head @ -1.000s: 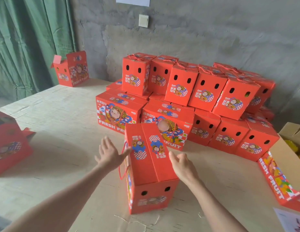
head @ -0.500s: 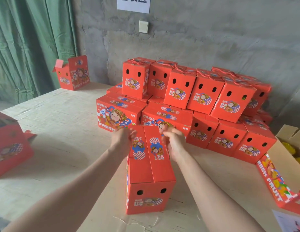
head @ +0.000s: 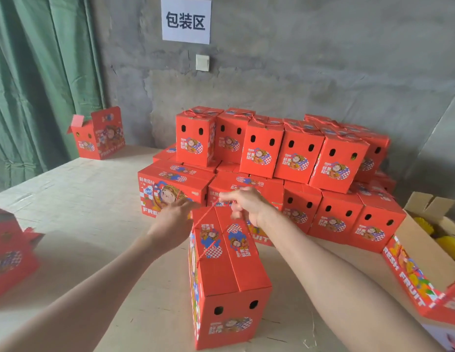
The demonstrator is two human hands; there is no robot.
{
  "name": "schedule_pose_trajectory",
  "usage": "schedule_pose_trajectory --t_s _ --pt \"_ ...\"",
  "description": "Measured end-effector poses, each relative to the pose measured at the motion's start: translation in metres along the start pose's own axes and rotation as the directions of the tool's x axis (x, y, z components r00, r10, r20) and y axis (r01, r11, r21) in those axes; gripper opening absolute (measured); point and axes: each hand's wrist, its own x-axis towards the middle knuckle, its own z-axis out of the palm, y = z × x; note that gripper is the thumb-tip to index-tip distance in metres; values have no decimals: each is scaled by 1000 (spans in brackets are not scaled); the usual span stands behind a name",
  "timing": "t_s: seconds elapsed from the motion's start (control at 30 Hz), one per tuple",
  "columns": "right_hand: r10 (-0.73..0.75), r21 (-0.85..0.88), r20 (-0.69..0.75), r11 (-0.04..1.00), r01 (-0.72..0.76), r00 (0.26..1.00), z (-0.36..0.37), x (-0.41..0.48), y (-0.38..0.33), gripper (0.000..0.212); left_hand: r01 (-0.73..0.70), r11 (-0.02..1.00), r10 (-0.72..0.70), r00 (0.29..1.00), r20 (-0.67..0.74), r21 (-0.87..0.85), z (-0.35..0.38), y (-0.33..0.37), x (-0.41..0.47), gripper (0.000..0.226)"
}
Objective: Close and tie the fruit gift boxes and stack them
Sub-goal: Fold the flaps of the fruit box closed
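A red fruit gift box (head: 229, 273) stands on the pale table (head: 94, 224) in front of me, its two lid flaps closed. A red cord (head: 205, 219) runs from the box's left side up across the lid's far end. My left hand (head: 174, 219) is at the far left corner of the lid, fingers curled by the cord. My right hand (head: 243, 203) is just above the far right corner and pinches the cord's upper end. Behind them stands a stack of closed red gift boxes (head: 300, 158), two layers high.
An open red box (head: 99, 135) sits at the table's far left by a green curtain (head: 41, 72). Another red box (head: 10, 252) is at the left edge. An open carton (head: 424, 255) with yellow fruit is on the right. A grey wall with a paper sign (head: 186, 20) is behind.
Both hands moved from the box's sides to the far end of the lid, then lifted the red cord up over it. The view tilted upward.
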Motion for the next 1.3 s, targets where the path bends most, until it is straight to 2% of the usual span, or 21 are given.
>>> schedule_pose_trajectory --t_s 0.07,0.2,0.37,0.47,0.5,0.53,0.57,0.6,0.63,0.67,0.73,0.8,0.87,0.93,0.97,1.03,1.1,1.17,1.23,1.27,1.3 --pt "-104 -148 -64 985 93 993 2 4 -20 12 -19 997 10 993 117 77 11 -16 -12 53" --pt "-207 -75 -171 978 197 963 -12 10 -53 10 -59 994 43 986 159 95 19 -31 -14 69" --pt "-226 -71 -76 973 221 971 -24 6 -74 14 -135 988 130 989 74 69 28 -26 -11 90" --pt "-184 -177 11 967 183 983 -34 4 -80 12 -95 989 84 991 104 114 30 -24 1 101" --pt "-176 -303 34 936 178 984 -37 2 -84 17 -87 982 65 989 134 170 30 -24 5 102" --pt "-183 -488 45 854 181 982 -38 3 -85 27 -77 973 40 985 170 219 30 -24 8 101" --pt "-209 -657 54 729 192 977 -37 3 -85 39 -69 965 17 979 202 254 31 -25 9 101" --pt "-245 -760 83 612 220 966 -35 4 -85 48 -70 957 5 974 227 280 33 -27 9 102" --pt "-276 -801 123 540 260 953 -33 5 -83 54 -85 948 4 967 255 308 35 -29 9 103" --pt "-296 -805 157 514 296 942 -32 8 -81 57 -106 937 8 958 285 332 38 -29 7 104" --pt "-306 -770 204 536 345 930 -35 13 -76 56 -124 926 10 952 305 356 45 -32 1 103" --pt "-308 -702 212 612 364 927 -42 16 -73 48 -112 926 5 958 286 361 51 -33 -2 100" --pt "-337 -620 173 693 368 926 -53 20 -70 40 -134 925 40 965 261 357 54 -31 -3 96" --pt "-337 -548 124 761 348 933 -65 23 -62 35 -184 925 97 960 261 332 55 -28 -2 102" --pt "-321 -526 108 785 328 941 -70 24 -56 33 -197 927 110 956 273 318 56 -28 -2 98" --pt "-267 -519 93 809 276 959 -78 26 -41 32 -197 931 93 942 322 307 61 -30 -3 73" --pt "-237 -541 65 808 234 969 -81 29 -27 28 -184 946 72 922 381 265 67 -30 -5 62" --pt "-288 -612 28 752 244 957 -82 33 -19 22 -162 965 74 922 380 205 72 -28 -5 56" --pt "-347 -748 63 604 274 936 -79 30 -11 20 -148 977 85 927 365 150 72 -25 -2 53" --pt "-327 -808 107 522 274 939 -77 27 -1 30 -133 983 80 928 364 124 71 -24 -1 54" --pt "-252 -864 151 436 252 956 -75 23 13 50 -111 989 68 929 363 100 70 -23 -1 56"
